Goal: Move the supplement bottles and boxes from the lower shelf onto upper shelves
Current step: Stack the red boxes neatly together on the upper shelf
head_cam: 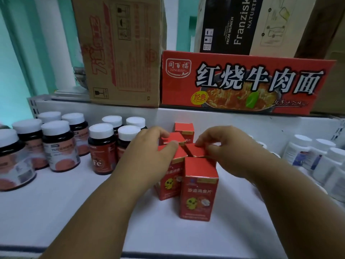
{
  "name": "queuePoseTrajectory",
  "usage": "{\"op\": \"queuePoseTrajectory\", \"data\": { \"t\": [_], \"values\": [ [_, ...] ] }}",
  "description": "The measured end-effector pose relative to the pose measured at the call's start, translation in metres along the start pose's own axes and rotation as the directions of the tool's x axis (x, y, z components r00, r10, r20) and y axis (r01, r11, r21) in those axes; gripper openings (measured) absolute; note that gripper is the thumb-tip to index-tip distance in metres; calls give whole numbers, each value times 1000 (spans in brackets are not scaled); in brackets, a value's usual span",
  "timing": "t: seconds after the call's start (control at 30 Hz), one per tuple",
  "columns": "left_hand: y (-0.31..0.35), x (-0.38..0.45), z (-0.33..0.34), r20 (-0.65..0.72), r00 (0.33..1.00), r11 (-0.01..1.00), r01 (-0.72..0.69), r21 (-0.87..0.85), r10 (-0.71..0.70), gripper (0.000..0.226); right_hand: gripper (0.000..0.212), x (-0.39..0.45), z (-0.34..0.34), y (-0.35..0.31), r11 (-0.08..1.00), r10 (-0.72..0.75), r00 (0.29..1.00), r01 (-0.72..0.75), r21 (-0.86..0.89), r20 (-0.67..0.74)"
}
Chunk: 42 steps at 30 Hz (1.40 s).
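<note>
Red boxes (198,189) stand upright, long axis vertical; left hand (149,146) and right hand (229,146) fingers pinch their tops.

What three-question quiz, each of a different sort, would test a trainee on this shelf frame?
1. True or false: both hands grip small red cardboard boxes in the middle of the white shelf.
2. Multiple choice: the dark bottles with white caps stand A) left of the red boxes, B) right of them, C) on top of the large red noodle carton.
3. Fill in: the bottles at the right edge are ____ in colour.

Key: 1 true, the left hand and right hand each curl their fingers on a box top; 2 A; 3 white.
</note>
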<state>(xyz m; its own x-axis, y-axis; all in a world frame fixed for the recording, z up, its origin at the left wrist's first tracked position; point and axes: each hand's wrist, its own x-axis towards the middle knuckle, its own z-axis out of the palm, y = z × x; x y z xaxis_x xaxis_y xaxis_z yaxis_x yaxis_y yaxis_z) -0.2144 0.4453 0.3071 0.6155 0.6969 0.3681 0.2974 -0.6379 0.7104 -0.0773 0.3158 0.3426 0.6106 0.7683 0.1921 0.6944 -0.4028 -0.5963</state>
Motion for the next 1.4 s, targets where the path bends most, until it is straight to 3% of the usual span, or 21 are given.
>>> {"op": "queuePoseTrajectory", "data": {
  "t": [0.2,0.37,0.6,0.8,1.1,1.2,1.4],
  "values": [
    [7,8,11,23,998,999,50,-7,-50,13,20,-2,12,30,890,-23,992,-35,456,121],
    [9,15,10,72,997,999,40,-10,-39,10,19,-2,10,41,838,-78,991,7,546,108],
    [4,15,6,166,985,995,66,-71,-54,16,16,2,17,49,880,-46,994,87,468,-98],
    [6,18,6,177,983,997,49,-54,-39,17,12,15,7,43,973,10,957,57,223,-291],
    [27,51,-12,262,965,952,-49,303,-33,8,10,39,23,49,965,63,971,-1,263,-230],
    [29,55,-5,239,971,918,-68,389,-29,18,29,39,26,55,990,40,978,-10,143,-204],
    [28,60,2,185,983,911,-63,409,-16,26,24,49,25,48,994,78,954,-52,95,-291]
  ]
}}
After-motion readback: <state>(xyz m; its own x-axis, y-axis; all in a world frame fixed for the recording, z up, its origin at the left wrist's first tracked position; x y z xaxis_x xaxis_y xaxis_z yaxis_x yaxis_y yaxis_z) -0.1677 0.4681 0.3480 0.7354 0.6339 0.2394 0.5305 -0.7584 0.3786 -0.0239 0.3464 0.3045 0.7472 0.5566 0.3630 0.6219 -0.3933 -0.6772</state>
